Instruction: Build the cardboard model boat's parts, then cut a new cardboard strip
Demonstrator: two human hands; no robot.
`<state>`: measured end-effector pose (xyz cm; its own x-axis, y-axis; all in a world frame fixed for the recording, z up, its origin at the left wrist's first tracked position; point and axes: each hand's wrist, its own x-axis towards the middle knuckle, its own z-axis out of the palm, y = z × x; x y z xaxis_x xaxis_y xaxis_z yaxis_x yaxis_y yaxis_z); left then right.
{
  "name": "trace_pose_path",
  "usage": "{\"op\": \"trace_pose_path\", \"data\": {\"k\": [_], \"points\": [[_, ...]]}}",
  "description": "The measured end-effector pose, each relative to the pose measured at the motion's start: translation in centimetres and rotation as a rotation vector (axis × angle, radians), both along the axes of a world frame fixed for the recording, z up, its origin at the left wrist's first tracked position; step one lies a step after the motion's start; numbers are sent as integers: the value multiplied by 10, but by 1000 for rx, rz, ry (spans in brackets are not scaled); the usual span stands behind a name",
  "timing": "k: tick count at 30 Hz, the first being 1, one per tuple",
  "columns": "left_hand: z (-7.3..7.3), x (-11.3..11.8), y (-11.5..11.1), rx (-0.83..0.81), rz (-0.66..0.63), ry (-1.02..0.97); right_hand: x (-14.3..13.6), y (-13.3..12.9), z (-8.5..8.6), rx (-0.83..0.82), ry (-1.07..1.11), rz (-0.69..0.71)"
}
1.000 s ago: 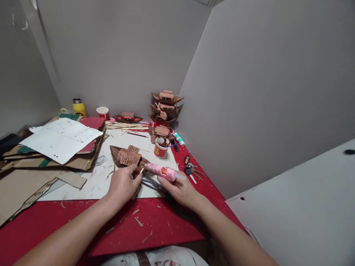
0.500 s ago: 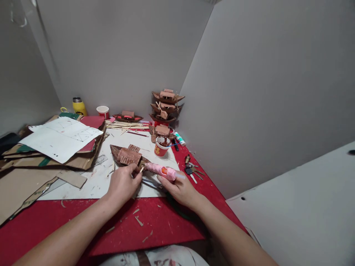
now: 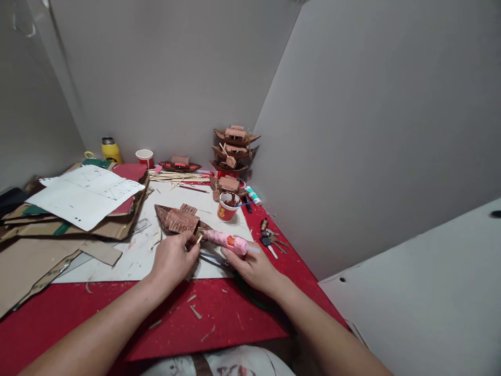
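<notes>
A brown model boat (image 3: pixel 182 220) with a ribbed roof lies on the white sheet (image 3: pixel 117 269). My left hand (image 3: pixel 176 258) is closed at the boat's near side, pinching a small pale wooden stick (image 3: pixel 199 239) between thumb and fingers. My right hand (image 3: pixel 252 263) is wrapped round a pink glue gun (image 3: pixel 229 241), whose tip points left at the boat's right part, close to the stick. The exact contact at the tip is too small to tell. Metal pliers or scissors (image 3: pixel 213 258) lie between my hands, partly hidden by the right one.
Stacked model boats (image 3: pixel 236 134) stand at the back, with a paint cup (image 3: pixel 228 208) nearer. Thin sticks (image 3: pixel 176 178) lie behind the sheet. Cardboard (image 3: pixel 35 256) and a drawing (image 3: pixel 88 193) cover the left side. Keys (image 3: pixel 270 239) rest at the right, near the wall.
</notes>
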<state>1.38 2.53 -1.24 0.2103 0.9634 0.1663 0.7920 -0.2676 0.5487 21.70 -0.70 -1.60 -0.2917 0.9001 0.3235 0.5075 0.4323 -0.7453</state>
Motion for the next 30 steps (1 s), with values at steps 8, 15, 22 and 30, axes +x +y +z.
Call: {"op": "trace_pose_path", "data": {"k": [8,15,22,30], "points": [[0,0,2,2,8,-20,3,-1,-3,59,-4,-17],[0,0,2,10,8,-13,2,-1,-2,35,-21,10],[-1,0,2,18,21,-14,4,-6,2,48,-43,4],[-3,1,2,24,9,-13,6,-8,-3,91,-115,-64]]}}
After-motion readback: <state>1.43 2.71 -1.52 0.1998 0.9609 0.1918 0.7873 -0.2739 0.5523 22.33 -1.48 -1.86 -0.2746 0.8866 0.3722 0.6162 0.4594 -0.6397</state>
